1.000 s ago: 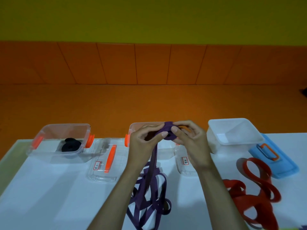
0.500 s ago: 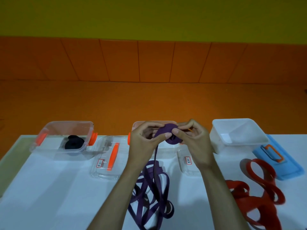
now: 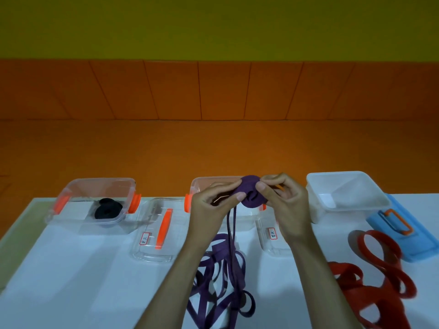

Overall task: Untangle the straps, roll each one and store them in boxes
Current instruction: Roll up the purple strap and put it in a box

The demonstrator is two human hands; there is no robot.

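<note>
A black strap [image 3: 108,208] lies coiled in the clear box [image 3: 78,186] at the far left, so I judge that one stored. My left hand [image 3: 209,205] pinches the coiled part of the purple strap [image 3: 251,194], with the thumb pressed on its flat face. The coil sits in the air in front of the middle box [image 3: 209,180], and its tail drops to a loose heap on the table [image 3: 71,269] between my forearms. My right hand [image 3: 285,205] curls round the coil's right edge, thumb on top.

The webbing looks light, soft and limp, so I expect the coil to spring loose if either pinch slackens. It is best held across the flat faces, one thumb on the outermost wrap. The heap's loops may twist or snag as they feed up.

Right of the white box [image 3: 351,214], the red strap [image 3: 380,269] lies untouched. It looks broader and springier, and I cannot see a free end.
</note>
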